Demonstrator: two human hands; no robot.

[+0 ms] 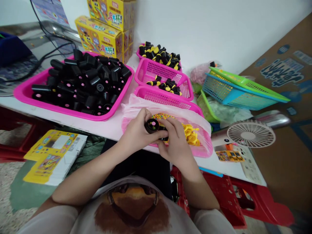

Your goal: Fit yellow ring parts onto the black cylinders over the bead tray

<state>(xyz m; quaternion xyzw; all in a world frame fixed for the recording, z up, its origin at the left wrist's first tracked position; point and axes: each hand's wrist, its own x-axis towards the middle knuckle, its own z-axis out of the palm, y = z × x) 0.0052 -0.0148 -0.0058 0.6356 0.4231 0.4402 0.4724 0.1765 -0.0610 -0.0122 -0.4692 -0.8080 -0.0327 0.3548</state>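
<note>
1. Black cup (151, 126): one is clearly held, a pink dot showing inside its open mouth, above the near side of the plastic-lined pink tray (206, 151). A dark glossy piece (164, 138) sits just beside it, partly hidden by fingers.
2. Black cups, many with pink dots, heap the one large magenta tub (23, 94); dozens, too overlapped to count.
3. Two smaller magenta baskets behind hold black-and-yellow pieces: the middle basket (143, 73) roughly a dozen, the rear basket (140, 52) many more.
4. Others: at least three yellow printed boxes (98, 37) stacked, one small fan (251, 134), one blue basket (220, 90).
5. Left hand (137, 131): reaches in from the left, fingers curled, thumb extended; thumb and fingers pinch the cup.
6. Right hand (175, 143): fingers bent, index and thumb close to the cup; whether they grip the dark piece I cannot tell.
7. Colored beads (162, 116) and yellow plastic pieces (191, 134) lie in the lined tray, close around the hands.
8. The tub's rim borders the left hand's side; the white tabletop's (114, 125) front edge runs beneath both forearms.
</note>
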